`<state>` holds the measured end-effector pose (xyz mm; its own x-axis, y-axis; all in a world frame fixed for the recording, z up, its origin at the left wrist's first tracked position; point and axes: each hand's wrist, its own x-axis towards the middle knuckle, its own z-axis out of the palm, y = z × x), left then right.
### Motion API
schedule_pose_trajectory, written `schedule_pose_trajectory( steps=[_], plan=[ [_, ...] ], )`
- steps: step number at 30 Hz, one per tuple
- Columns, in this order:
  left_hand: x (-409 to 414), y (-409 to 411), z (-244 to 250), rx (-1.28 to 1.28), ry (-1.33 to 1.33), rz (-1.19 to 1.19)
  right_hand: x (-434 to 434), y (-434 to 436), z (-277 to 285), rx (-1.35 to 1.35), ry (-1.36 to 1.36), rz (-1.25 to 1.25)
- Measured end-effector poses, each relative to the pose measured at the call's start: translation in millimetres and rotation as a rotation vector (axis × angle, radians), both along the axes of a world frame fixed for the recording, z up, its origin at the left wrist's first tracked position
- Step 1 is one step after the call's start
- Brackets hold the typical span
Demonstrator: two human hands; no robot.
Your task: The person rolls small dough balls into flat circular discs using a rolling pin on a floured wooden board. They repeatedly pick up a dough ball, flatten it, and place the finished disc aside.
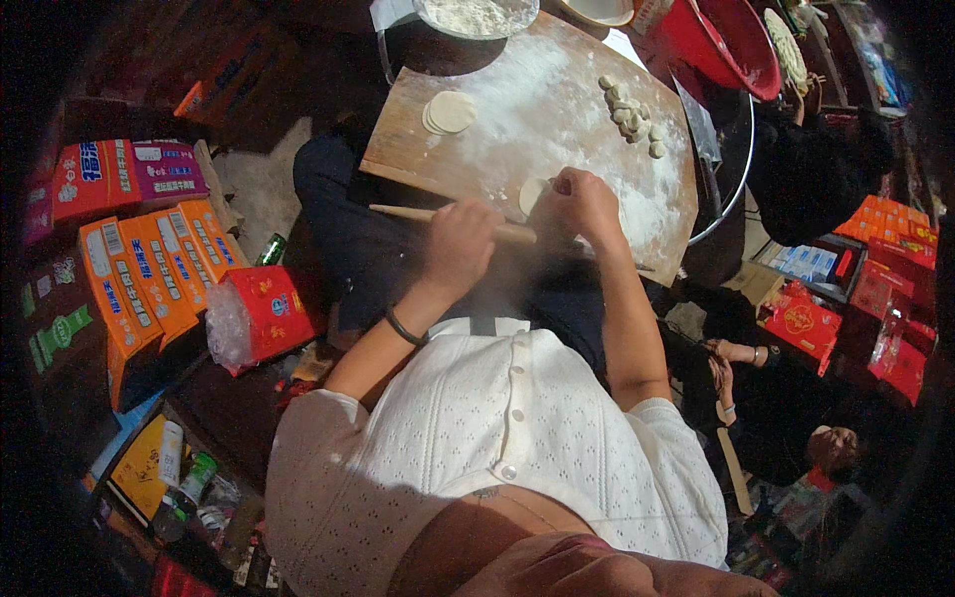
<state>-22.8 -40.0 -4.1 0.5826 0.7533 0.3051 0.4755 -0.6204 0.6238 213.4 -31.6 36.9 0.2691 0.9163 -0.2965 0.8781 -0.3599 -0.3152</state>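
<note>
My left hand (462, 242), with a dark bracelet at the wrist, is closed around a wooden rolling pin (403, 212) at the near edge of a floured wooden board (406, 153). Beside the pin's thicker-looking end, my right hand (583, 203) pinches the edge of a thin round dough wrapper (531, 197). Both hands are slightly blurred. A small stack of round wrappers (452, 112) lies on the board's left part. Several small dough pieces (633, 121) are grouped at the right, amid loose flour.
A metal bowl of flour (477, 16) stands beyond the board, with a red basin (716, 48) at the upper right. Cartons (142, 276) and a red bag (272, 310) are on the left. At the right, another person's hands (727, 358) are visible near red packages (802, 324).
</note>
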Motion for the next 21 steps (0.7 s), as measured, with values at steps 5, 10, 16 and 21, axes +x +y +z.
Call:
schedule_pose_trajectory(
  steps=[5, 10, 16, 21],
  plan=[
    [-4, 1, -8, -0.037, -0.003, 0.002, -13, 25, 20, 0.143, 0.190, 0.058],
    [-6, 7, -9, 0.029, 0.087, -0.028, -44, 96, 1, 0.301, 0.733, -0.057],
    [-3, 7, -5, -0.046, -0.037, 0.006, -47, 117, -18, 0.560, 0.379, 0.043],
    [-3, 9, -7, -0.032, -0.026, 0.005, -31, 191, 26, 0.831, 0.013, 0.310]
  ],
)
